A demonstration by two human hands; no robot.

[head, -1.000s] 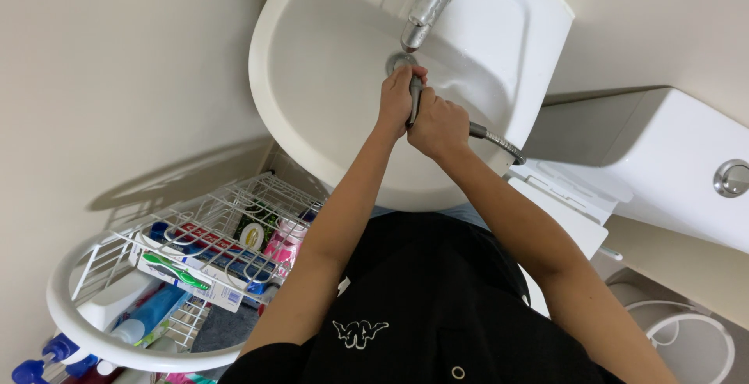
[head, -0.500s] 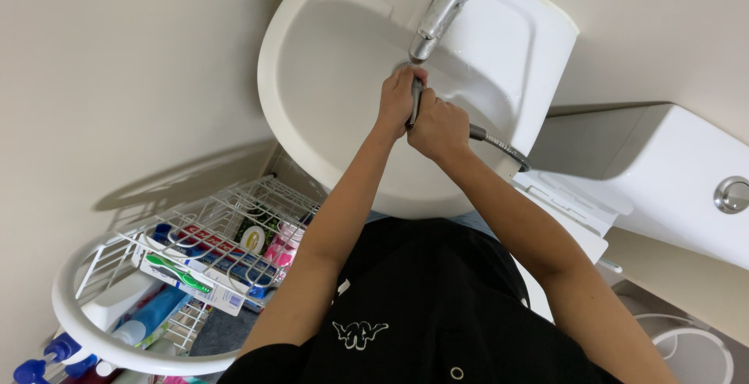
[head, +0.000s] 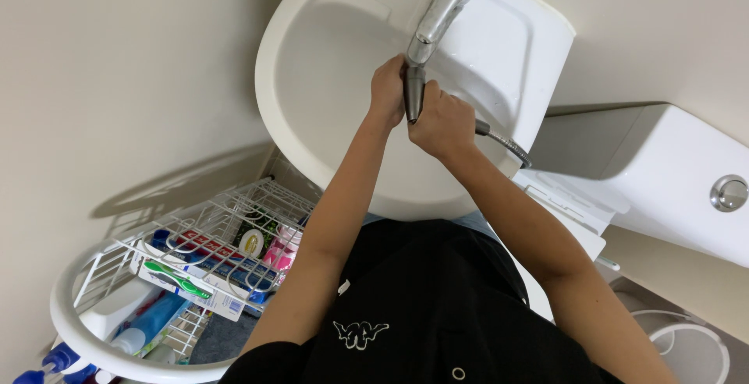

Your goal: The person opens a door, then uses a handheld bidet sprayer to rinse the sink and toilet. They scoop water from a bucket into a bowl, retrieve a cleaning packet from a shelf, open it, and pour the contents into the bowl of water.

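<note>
Down at eight o'clock sits a white wire rack (head: 195,251) with a round rim, holding toothpaste boxes, tubes and bottles. Up from it, at about twelve o'clock, the white washbasin (head: 328,80) fills the middle of the view, and both hands meet over its bowl under the chrome tap (head: 441,6).

The left hand (head: 388,88) lies against the left side of a grey metal spray handle (head: 413,95); its fingers are hidden behind the handle, so I cannot tell whether its grip is closed on it or only resting. The right hand (head: 443,123) is wrapped around the handle from the four o'clock side, a closed grip on its lower part.

Between the two hands the handle stands out, its long axis running from twelve to six o'clock, top end just beneath the tap's spout. It looks dull grey, smooth and slim. A ribbed metal hose (head: 503,142) leaves the right hand toward four o'clock, over the basin's rim. Further right, at three o'clock, stands a white toilet cistern (head: 663,173) with a round chrome button.
</note>
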